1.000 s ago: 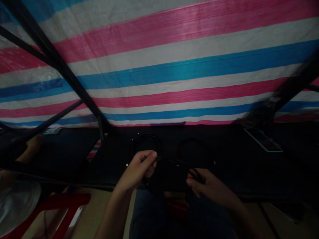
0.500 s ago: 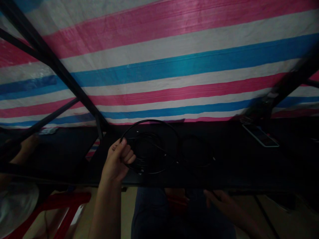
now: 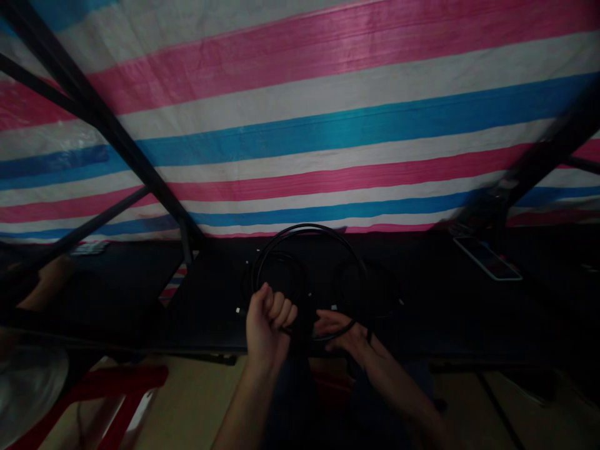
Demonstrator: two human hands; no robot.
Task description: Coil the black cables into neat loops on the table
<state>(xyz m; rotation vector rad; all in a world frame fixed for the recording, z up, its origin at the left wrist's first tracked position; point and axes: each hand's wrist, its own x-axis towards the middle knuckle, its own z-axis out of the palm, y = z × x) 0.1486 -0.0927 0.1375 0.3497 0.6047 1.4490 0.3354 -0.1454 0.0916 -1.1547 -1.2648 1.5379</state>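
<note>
Your left grip (image 3: 268, 322) is clamped in a fist on the black cable loop (image 3: 307, 226), which rises away from you above the table (image 3: 422, 300); your open right grip (image 3: 340, 328) lies against its lower arc.

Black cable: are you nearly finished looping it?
Looks partly done. Two coils of cable lie looped on the black table. The left hand grips a big loop, the right hand cradling its bottom. Left to do: setting that loop down.

Black cable loop (image 3: 304, 226) raised, tilted; smaller coils (image 3: 276, 275) lying on dark table (image 3: 117, 287).
</note>
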